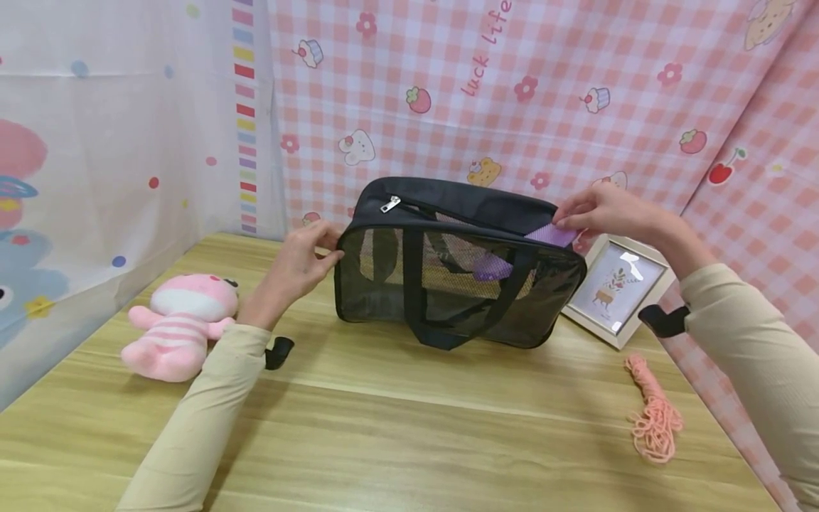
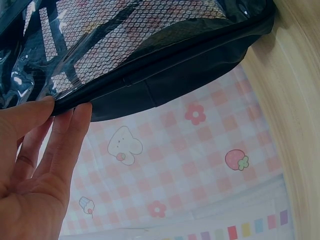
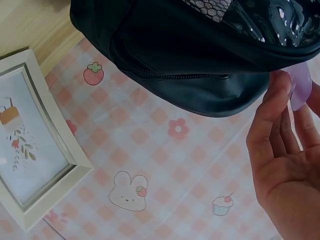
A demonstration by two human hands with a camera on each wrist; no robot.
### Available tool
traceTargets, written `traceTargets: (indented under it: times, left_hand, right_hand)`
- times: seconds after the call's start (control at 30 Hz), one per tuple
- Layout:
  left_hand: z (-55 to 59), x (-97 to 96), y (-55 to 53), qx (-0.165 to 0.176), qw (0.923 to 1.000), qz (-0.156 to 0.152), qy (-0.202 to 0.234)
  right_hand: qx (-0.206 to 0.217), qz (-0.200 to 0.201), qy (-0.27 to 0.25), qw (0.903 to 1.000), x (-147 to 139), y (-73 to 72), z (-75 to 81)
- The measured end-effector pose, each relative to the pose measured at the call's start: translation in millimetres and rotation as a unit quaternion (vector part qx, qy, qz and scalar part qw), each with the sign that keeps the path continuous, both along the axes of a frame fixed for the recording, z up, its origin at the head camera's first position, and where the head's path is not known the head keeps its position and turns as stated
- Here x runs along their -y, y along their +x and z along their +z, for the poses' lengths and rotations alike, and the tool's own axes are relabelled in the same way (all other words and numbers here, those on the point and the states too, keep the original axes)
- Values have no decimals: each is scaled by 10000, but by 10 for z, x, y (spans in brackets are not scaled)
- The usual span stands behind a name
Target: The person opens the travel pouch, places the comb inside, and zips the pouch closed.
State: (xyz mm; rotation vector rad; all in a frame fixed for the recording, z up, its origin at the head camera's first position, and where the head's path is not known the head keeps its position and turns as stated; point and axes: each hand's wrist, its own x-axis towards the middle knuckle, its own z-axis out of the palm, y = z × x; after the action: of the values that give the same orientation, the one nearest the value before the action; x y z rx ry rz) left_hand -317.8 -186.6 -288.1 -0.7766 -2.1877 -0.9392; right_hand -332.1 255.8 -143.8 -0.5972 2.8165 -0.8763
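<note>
A black mesh bag (image 1: 448, 284) stands upright on the wooden table (image 1: 384, 427), its top zip open. My left hand (image 1: 326, 249) rests with straight fingers (image 2: 65, 130) against the bag's left end seam (image 2: 150, 85). Over the bag's top right corner, my right hand (image 1: 566, 217) pinches a flat purple piece (image 1: 552, 235) that sticks out of the opening. The right wrist view shows the purple piece (image 3: 301, 87) behind my fingertips (image 3: 277, 100), beside the bag (image 3: 200, 55). Another purple item (image 1: 493, 268) shows through the mesh inside.
A pink plush toy (image 1: 179, 327) lies left of the bag. A white picture frame (image 1: 617, 288) leans at the back right, also in the right wrist view (image 3: 30, 145). A pink cord bundle (image 1: 652, 412) lies front right. Pink checked cloth (image 1: 576, 107) hangs behind.
</note>
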Motion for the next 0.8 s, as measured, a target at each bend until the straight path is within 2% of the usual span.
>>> traceTargets:
  times: [0.5, 0.8]
  left_hand:
    - [9, -2, 7, 15, 10000, 31, -17]
    - [12, -2, 22, 73, 10000, 29, 16]
  right_hand:
    - [505, 83, -683, 9964, -102, -38, -35]
    - [500, -73, -775, 9957, -178, -30, -22]
